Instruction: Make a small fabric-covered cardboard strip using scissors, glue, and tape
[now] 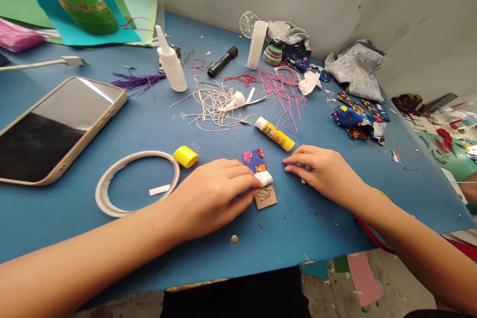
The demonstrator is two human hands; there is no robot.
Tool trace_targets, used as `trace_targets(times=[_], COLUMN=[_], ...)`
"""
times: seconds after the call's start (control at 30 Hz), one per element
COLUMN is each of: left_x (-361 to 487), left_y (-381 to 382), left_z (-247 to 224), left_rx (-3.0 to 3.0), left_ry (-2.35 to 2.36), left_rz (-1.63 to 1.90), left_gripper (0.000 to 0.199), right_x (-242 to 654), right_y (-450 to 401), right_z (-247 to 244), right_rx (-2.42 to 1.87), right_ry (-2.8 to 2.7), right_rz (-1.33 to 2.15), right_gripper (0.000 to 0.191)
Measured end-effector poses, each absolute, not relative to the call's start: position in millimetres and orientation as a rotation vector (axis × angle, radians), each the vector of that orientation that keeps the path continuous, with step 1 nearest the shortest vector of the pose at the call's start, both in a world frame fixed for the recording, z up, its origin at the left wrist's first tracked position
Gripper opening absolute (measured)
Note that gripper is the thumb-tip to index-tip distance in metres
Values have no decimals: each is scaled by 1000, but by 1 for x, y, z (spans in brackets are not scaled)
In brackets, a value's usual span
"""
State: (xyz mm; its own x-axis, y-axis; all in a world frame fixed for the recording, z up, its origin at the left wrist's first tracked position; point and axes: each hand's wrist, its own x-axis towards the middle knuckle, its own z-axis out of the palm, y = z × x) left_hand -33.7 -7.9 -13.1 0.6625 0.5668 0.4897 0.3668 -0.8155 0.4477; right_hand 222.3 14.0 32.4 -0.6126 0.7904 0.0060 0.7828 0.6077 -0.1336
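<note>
My left hand point(219, 191) holds the edge of a small cardboard piece point(266, 199) lying on the table, fingertips closed at its white folded band. Patterned blue fabric point(255, 160) covers the far part of the piece, and the near end is bare brown with dark scribbles. To its right, my right hand point(324, 171) has its thumb and fingers drawn together low over the table; whatever is between the tips is too small to make out. An uncapped yellow glue stick point(276, 134) lies just beyond both hands. Its yellow cap point(185, 156) rests by my left wrist.
A roll of tape point(102, 194) and a phone point(55, 134) lie left. Farther back are a white glue bottle point(173, 69), a black marker point(222, 61), tangled cords point(216, 102) and fabric scraps point(354, 72). The table's near edge point(238, 280) is close to my body.
</note>
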Motion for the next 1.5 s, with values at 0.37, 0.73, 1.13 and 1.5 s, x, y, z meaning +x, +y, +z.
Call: trace_targets(times=[0.37,0.73,1.13,1.5], left_x=[-34,-28,-24,-23], left_y=[-7,-18,-14,-14], left_z=[-12,0,4,11], left_rx=[2578,2096,1738,1458], left_ry=[762,864,770,795], left_rz=[889,995,898,720], left_gripper=[18,19,15,23], right_x=[206,172,158,162], right_y=[19,-1,-14,-11], right_z=[34,62,53,51], right_rx=[-1516,-1480,-1397,-1332], right_ry=[-2839,-1982,-1757,-1721], right_rz=[233,1282,1497,1516], right_gripper=[24,25,21,21])
